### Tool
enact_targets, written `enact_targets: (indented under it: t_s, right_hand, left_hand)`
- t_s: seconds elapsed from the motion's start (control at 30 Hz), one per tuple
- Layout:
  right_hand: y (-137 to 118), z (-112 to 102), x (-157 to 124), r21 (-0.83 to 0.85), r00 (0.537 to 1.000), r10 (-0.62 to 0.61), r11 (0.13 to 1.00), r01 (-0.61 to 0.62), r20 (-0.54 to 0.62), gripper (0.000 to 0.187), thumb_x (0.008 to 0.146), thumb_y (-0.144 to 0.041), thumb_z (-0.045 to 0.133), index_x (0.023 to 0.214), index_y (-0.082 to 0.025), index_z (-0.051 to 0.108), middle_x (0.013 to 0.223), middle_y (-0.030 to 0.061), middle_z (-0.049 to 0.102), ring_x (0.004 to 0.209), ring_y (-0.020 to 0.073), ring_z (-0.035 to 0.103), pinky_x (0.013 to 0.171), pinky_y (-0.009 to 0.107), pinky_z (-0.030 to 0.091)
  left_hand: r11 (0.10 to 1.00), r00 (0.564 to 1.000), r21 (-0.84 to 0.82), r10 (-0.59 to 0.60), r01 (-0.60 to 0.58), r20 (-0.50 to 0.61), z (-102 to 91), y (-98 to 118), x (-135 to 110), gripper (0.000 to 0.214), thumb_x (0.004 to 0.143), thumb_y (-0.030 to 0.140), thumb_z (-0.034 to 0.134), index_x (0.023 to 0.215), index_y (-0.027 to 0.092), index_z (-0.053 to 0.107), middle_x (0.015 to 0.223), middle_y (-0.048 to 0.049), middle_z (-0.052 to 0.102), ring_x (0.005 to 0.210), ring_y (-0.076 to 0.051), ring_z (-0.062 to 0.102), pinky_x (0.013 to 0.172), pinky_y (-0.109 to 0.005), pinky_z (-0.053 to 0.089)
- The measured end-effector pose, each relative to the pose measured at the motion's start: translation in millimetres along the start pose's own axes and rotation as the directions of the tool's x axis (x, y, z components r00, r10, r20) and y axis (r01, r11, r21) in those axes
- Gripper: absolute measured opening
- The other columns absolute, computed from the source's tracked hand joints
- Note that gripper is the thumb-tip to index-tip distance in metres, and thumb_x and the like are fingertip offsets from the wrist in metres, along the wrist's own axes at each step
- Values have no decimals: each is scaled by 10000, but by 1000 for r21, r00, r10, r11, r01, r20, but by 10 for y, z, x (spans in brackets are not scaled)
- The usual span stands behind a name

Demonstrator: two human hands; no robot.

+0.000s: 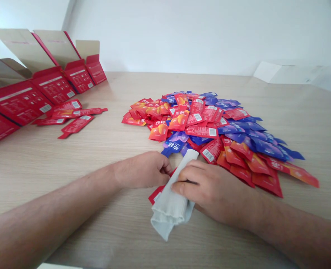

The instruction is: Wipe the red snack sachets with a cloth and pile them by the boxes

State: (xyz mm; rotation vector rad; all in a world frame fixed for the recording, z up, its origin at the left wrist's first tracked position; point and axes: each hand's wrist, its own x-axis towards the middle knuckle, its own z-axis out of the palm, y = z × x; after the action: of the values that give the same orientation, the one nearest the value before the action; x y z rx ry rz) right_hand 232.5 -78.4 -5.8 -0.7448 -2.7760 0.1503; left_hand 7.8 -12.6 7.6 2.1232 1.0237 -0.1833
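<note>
My right hand is closed round a white, finely ribbed roll that looks like folded cloth, slanting toward me with a thin, pale loose end. Beneath it lies a red sachet, mostly covered. Left of the roll, my left hand has its fingers curled in a pinch at the red sachet's edge; the fingertips are partly hidden. Just beyond both hands spreads a heap of red-and-orange sachets and blue-purple sachets. One blue sachet lies right above my left hand.
Red cardboard boxes with raised flaps stand in a row at the left. Several loose red sachets lie before them on the wooden table. A white block-like object is at the back right, by the white wall.
</note>
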Motion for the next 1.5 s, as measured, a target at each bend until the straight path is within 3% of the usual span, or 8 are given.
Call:
enact_targets:
  t_s: [0.33, 0.5, 0.67, 0.83, 0.97, 1.17, 1.33, 1.5]
  right_hand:
    - [72, 5, -20, -31, 995, 72, 997, -75, -74, 184, 987, -166, 607, 1129, -171, 723, 1052, 90, 681, 995, 258, 593, 867, 423, 518]
    - [-10, 7, 3, 7, 999, -39, 999, 39, 5, 225, 1041, -221, 545, 1198, -199, 704, 1078, 76, 695, 1042, 249, 597, 912, 419, 515]
    - [54, 16, 9, -19, 996, 57, 998, -58, -66, 190, 1011, -186, 585, 1148, -177, 718, 1066, 94, 690, 1018, 259, 593, 891, 425, 516]
    - [45, -6, 37, 15, 996, -78, 997, 77, 52, 215, 1041, -222, 548, 1191, -206, 701, 1071, 67, 703, 1052, 249, 600, 935, 426, 502]
    - [71, -1, 26, 11, 997, 36, 999, -35, -66, 192, 1022, -201, 578, 1152, -185, 719, 1053, 85, 688, 1010, 246, 589, 881, 408, 511]
    - [49, -36, 47, 26, 996, -81, 996, 80, 35, 195, 1043, -232, 554, 1155, -212, 712, 1072, 62, 707, 1051, 242, 597, 940, 421, 493]
    - [50, -17, 34, -1, 997, 55, 998, -55, -52, 207, 1008, -176, 583, 1167, -182, 716, 1056, 85, 690, 998, 255, 585, 874, 417, 506]
    - [28, -35, 50, 39, 997, -72, 997, 71, 19, 214, 1043, -235, 553, 1179, -212, 716, 1069, 66, 709, 1039, 239, 598, 931, 417, 494]
  left_hand:
    - [997, 980, -36, -67, 61, -188, 77, 30, 49, 197, 852, 340, 536, 774, 227, 677, 650, 49, 666, 613, -124, 588, 538, -242, 357]
    - [995, 987, -80, -65, 54, -148, 58, 17, 35, 166, 830, 328, 558, 797, 235, 692, 644, 53, 657, 603, -128, 578, 548, -241, 367]
    - [993, 991, -107, -59, 46, -120, 37, -30, 62, 148, 811, 290, 545, 802, 238, 684, 640, 55, 663, 601, -128, 596, 548, -235, 381]
    - [989, 994, -135, -73, 61, -87, 7, -64, 91, 159, 833, 334, 546, 815, 235, 669, 618, 54, 647, 576, -132, 595, 515, -231, 383]
    - [987, 995, -156, -54, 41, -84, -6, -45, 64, 132, 811, 280, 534, 812, 230, 656, 603, 62, 639, 556, -118, 586, 521, -221, 392]
    - [988, 995, -145, -59, 46, -85, -17, -66, 78, 154, 830, 328, 539, 830, 234, 662, 613, 56, 642, 570, -128, 591, 503, -225, 380]
    - [982, 994, -185, -67, 50, -88, 10, -69, 74, 125, 806, 304, 543, 825, 234, 644, 607, 61, 631, 564, -128, 594, 518, -227, 396]
    - [984, 996, -170, -67, 55, -65, -31, -49, 73, 143, 821, 330, 548, 819, 232, 652, 600, 57, 626, 561, -127, 579, 509, -227, 381]
